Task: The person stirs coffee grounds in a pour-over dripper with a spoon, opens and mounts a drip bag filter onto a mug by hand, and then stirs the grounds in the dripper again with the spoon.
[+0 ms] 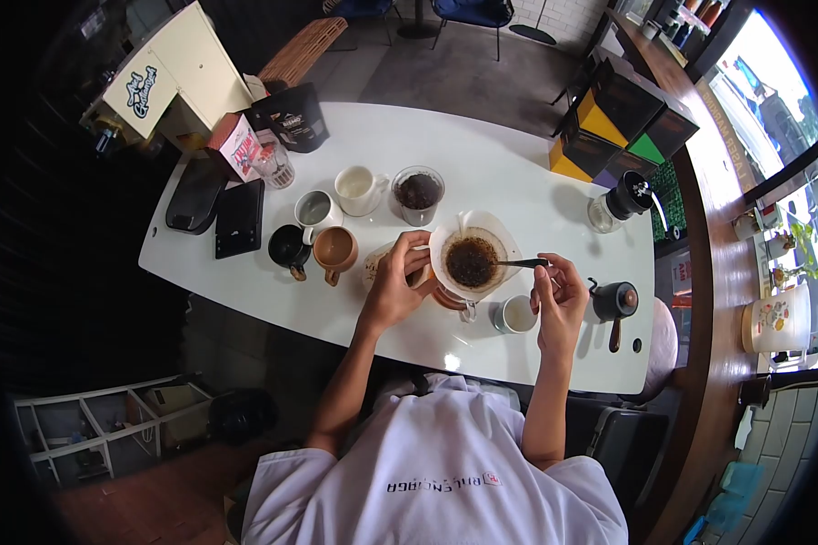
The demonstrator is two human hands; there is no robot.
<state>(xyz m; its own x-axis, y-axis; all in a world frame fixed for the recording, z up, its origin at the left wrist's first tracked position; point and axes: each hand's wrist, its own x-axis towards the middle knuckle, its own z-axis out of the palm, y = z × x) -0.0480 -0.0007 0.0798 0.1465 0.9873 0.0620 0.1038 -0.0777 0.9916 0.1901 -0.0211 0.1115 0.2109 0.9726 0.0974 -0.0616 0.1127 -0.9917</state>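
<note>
My right hand [559, 295] pinches the dark handle of a spoon [523, 263], whose tip is in the wet coffee grounds [472, 263]. The grounds sit in a white paper filter [503, 238] in a coffee dripper. My left hand [398, 283] is at the dripper's left side, fingers curved against it. Below the dripper, the glass handle [468, 313] of a vessel shows; the rest of that vessel is mostly hidden. Close to my right hand stands a small cup [518, 315]. Behind the dripper is a clear cup of dark grounds [418, 191].
Several mugs, including a brown mug [335, 249] and a white mug [356, 189], stand on the left. A black scale [240, 220] lies farther left. On the right are a hand grinder [625, 196] and a dark kettle [616, 300]. Stacked boxes [613, 118] occupy the far-right corner.
</note>
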